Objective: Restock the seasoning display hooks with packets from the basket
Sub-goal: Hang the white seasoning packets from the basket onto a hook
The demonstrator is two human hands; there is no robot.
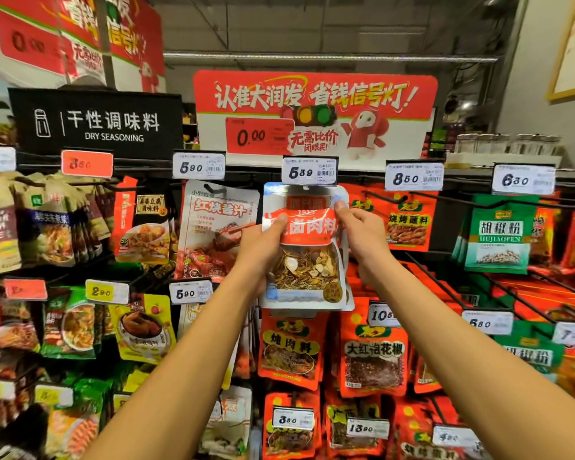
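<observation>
A silver-and-red seasoning packet with a clear window of dried spices is held up in front of the display, its top just under the 6.39 price tag. My left hand grips its left edge, thumb on the red label. My right hand pinches its upper right edge. The hook behind the packet's top is hidden. The basket is out of view.
Hooks full of packets surround it: a white braising-sauce packet to the left, orange barbecue packets to the right, green pepper-powder packets further right, red stew packets below. Bare black hook rods jut out at right.
</observation>
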